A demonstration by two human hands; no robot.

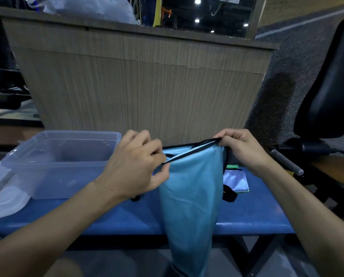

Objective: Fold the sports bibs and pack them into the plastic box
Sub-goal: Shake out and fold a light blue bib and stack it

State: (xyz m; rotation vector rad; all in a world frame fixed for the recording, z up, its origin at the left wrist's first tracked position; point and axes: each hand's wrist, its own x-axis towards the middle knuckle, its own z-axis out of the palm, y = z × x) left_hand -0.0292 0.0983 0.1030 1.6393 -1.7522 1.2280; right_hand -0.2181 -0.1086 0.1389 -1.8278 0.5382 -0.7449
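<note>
A light blue sports bib (189, 196) with black trim hangs in the air over the blue bench (253, 216), its lower end dropping past the bench's front edge. My left hand (137, 164) pinches the black edge at its left top. My right hand (241, 148) grips the same edge at the right top, so the trim stretches between them. Behind the hanging bib lie other bibs (236, 179), pale blue with green showing, flat on the bench. The clear plastic box (67, 154) stands open on the bench's left part, with nothing seen inside.
The box's translucent lid (3, 194) lies at the far left, beside the box. A wood-grain counter panel (143, 86) rises right behind the bench. A black padded gym machine (327, 96) with a metal handle stands to the right.
</note>
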